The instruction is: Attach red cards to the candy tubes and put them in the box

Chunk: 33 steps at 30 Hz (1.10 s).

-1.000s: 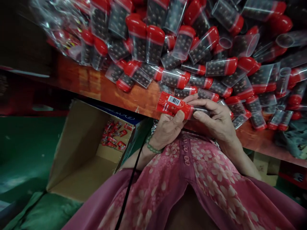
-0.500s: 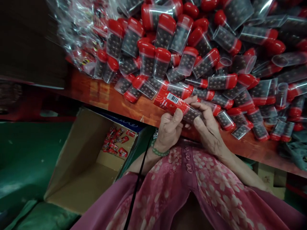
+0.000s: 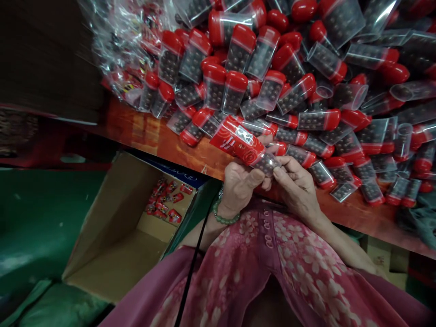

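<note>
Both my hands hold one clear plastic bottle filled with small dark balls, just over the table's near edge. A red printed sleeve label with a barcode covers its upper left part and extends beyond my fingers. My left hand, wearing a green bead bracelet, is closed around the bottle from below, its thumb on the lower side. My right hand pinches the bare right end between thumb and fingers. Behind them lies a large heap of similar red-capped bottles without sleeves.
Clear plastic bags with red printed pieces lie at the table's back left. Below left, an open cardboard box holds several red labelled bottles. The wooden table's edge runs slanting in front of me. A black cord hangs by my left arm.
The sleeved bottle has turned in my hands, and its sleeve end tilts further up and left. My left thumb has shifted off the sleeve, down to the bottle. The view has moved slightly.
</note>
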Available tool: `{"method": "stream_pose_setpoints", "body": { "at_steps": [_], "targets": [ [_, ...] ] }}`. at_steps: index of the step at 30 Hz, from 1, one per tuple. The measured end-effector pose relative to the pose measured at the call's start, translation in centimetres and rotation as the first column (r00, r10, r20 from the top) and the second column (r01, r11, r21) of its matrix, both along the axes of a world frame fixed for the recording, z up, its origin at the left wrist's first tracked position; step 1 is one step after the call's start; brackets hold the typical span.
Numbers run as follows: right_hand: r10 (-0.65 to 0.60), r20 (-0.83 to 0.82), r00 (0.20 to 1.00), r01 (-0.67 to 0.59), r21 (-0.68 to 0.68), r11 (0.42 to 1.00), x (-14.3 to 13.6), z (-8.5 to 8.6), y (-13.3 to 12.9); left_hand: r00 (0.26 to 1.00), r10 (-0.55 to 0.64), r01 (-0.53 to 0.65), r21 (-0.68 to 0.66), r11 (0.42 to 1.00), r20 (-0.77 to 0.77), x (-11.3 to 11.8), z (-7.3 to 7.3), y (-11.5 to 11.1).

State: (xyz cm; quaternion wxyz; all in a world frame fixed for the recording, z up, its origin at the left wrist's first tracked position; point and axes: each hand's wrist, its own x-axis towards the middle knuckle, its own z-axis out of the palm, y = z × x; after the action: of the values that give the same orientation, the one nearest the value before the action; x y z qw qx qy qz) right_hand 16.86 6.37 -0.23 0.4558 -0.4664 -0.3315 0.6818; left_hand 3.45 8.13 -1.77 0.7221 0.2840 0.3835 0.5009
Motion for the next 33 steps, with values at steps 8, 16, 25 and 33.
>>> {"method": "stream_pose_setpoints", "body": {
  "at_steps": [8, 16, 25, 33],
  "targets": [
    [-0.053, 0.23, 0.972, 0.013, 0.172, 0.985, -0.4, -0.1, -0.5, 0.99, 0.14, -0.143, -0.094, 0.985, -0.031, 0.7, 1.0, 0.5],
    [0.024, 0.136, 0.99, -0.037, 0.096, 0.995, -0.6, 0.4, 0.1, 0.994, 0.107, -0.105, -0.076, 0.992, 0.019, 0.1, 0.2, 0.2],
    [-0.06, 0.405, 0.913, -0.082, 0.325, 0.942, -0.5, -0.4, -0.2, 0.984, 0.174, -0.174, -0.028, 0.984, 0.025, -0.2, 0.4, 1.1],
    [0.012, 0.285, 0.959, -0.071, 0.197, 0.978, -0.4, 0.6, 0.1, 0.978, 0.194, -0.194, 0.007, 0.981, -0.071, -1.1, 0.6, 1.7]
  ]
}}
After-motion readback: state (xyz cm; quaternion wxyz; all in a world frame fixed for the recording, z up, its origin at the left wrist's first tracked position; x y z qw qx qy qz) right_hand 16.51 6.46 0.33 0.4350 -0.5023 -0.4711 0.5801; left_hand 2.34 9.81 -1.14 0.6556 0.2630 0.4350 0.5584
